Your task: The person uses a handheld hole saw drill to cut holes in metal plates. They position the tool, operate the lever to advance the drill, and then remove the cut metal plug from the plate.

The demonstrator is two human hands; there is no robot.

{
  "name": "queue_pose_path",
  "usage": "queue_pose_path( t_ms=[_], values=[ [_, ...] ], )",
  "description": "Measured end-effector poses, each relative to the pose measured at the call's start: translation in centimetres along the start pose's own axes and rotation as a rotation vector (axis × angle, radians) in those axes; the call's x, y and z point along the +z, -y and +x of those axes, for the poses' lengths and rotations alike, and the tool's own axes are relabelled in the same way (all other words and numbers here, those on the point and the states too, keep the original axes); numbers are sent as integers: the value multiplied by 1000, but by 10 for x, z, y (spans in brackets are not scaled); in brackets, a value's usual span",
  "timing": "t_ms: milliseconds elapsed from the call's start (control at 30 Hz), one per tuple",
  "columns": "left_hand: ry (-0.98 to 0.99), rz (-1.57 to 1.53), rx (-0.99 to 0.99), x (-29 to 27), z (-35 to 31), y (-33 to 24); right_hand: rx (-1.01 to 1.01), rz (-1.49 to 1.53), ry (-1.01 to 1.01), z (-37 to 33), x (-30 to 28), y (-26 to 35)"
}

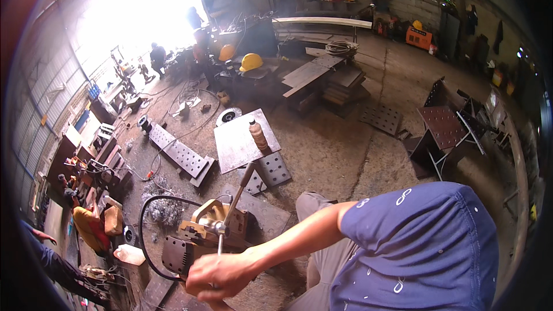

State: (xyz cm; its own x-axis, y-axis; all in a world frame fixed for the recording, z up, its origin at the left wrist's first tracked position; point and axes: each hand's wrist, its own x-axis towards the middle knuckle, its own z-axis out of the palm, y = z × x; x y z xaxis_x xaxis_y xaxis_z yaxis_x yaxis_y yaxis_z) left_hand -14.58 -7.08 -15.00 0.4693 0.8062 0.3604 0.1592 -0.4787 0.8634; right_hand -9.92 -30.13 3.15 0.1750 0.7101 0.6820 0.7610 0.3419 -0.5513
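The right hand [222, 276] is curled tight round the low end of a thin rod [219, 244] on the gold machine [213, 216]. I cannot tell what the left hand does. The machine sits just left of the person's legs [322, 253]. A long lever [237, 196] sticks up from it. Past the lever is a pale board [237, 141], and a brown bottle [257, 135] stands near its right edge. A plate with holes [274, 168] pokes out past the board's near edge. A black hose [141, 230] loops beside some shiny scraps [164, 206]
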Motion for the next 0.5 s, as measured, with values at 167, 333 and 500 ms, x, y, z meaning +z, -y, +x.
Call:
queue_pose_path(
  t_ms=[167,333,500],
  values=[
    [14,19,55,27,1,-17,-124,-178,453,28,70,-40],
    [-10,69,55,7,6,-6,-97,-282,1155,64,66,4],
    [31,39,61,30,3,-18,-104,-331,1288,53,79,-17]
  ],
)
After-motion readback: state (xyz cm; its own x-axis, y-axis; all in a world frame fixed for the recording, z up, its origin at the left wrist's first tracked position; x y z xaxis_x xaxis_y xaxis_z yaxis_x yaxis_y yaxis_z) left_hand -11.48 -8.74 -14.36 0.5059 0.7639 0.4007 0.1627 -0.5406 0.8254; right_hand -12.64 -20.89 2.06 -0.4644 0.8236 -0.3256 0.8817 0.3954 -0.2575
